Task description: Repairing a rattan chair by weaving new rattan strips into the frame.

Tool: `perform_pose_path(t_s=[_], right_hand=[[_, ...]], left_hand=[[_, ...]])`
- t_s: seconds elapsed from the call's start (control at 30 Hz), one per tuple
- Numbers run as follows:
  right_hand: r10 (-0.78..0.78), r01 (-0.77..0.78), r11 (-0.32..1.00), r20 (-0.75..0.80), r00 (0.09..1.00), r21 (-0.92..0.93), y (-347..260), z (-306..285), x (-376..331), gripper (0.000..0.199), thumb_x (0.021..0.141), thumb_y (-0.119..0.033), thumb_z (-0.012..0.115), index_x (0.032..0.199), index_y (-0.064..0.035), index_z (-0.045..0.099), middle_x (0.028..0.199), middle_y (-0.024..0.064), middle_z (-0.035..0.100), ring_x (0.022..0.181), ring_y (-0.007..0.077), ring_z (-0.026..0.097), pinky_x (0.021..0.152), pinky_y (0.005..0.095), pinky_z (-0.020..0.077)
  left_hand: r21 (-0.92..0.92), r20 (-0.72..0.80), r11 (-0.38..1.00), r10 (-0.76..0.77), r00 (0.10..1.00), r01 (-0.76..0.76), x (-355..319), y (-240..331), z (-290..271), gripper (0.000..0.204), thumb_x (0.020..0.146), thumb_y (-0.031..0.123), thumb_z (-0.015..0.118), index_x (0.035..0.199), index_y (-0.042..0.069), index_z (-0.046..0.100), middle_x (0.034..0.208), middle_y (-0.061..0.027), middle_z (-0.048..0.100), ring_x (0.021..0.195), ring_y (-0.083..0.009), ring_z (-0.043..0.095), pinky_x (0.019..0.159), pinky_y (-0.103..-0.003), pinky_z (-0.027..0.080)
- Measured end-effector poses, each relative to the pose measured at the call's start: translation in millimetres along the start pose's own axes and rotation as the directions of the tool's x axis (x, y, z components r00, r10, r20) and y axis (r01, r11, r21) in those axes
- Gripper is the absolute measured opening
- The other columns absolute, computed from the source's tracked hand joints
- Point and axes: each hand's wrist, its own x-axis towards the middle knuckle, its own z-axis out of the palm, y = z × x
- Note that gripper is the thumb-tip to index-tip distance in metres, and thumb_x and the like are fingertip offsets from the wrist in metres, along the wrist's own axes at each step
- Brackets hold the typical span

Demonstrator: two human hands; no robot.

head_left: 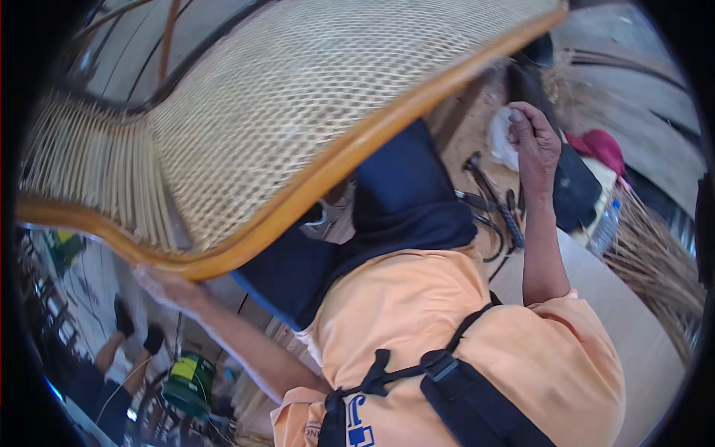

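Observation:
A large woven cane panel (298,112) in a curved, orange-brown wooden frame (350,164) slants across my lap and the upper left. At its left part, a row of loose pale cane strands (104,164) lies side by side, not woven like the rest. My left hand (170,287) holds the frame's lower edge near the bottom corner, its fingers partly hidden by the wood. Off to the right, apart from the panel, my right hand (536,147) is raised with fingers curled in a pinch. Whatever they hold is too small to make out. Just behind those fingertips shows a white plastic bag (503,138).
A hammer (474,162) and dark-handled tools (491,205) lie right of my legs. Beyond my right arm are a red cap (600,149), a clear plastic bottle (607,225) and a bundle of cane strips (655,268). At lower left, a green bucket (188,387) stands near another person's legs (123,365).

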Motion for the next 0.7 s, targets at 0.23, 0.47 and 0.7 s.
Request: perform_pose_path(t_s=[0.23,0.47,0.7], right_hand=[[0.134,-0.116,0.921,0.023,0.991,-0.373,138,-88,-62,0.017,0.086,-0.016,0.059,0.098,-0.0061,0.065,0.071,0.0046,0.058,0.063,0.0149,0.054,0.059,0.0271,0.0425],[0.298,-0.113,0.667,0.124,0.947,-0.737,162,-45,-121,0.021,0.083,-0.021,0.058,0.097,-0.0074,0.065,0.084,0.0179,0.062,0.086,0.0348,0.059,0.074,0.0417,0.0458],[0.497,-0.409,0.829,0.167,0.852,-0.381,137,-73,-100,0.015,0.086,-0.018,0.059,0.092,-0.0041,0.061,0.07,0.0053,0.058,0.057,0.0173,0.058,0.052,0.0301,0.0458]], left_hand=[[-0.216,0.097,0.969,-0.098,0.99,0.117,-2,15,8,0.056,0.096,0.037,0.027,0.124,-0.01,0.041,0.121,-0.0245,0.045,0.106,-0.0306,0.05,0.092,-0.039,0.043],[0.085,-0.002,0.985,0.149,0.989,-0.149,-47,26,-11,0.053,0.096,0.037,0.032,0.129,-0.003,0.04,0.132,-0.0235,0.037,0.121,-0.0326,0.039,0.096,-0.042,0.037],[0.082,-0.074,0.972,0.225,0.972,-0.219,-95,83,-27,0.045,0.095,0.032,0.037,0.116,-0.005,0.052,0.125,-0.0195,0.045,0.113,-0.0281,0.048,0.095,-0.035,0.04]])
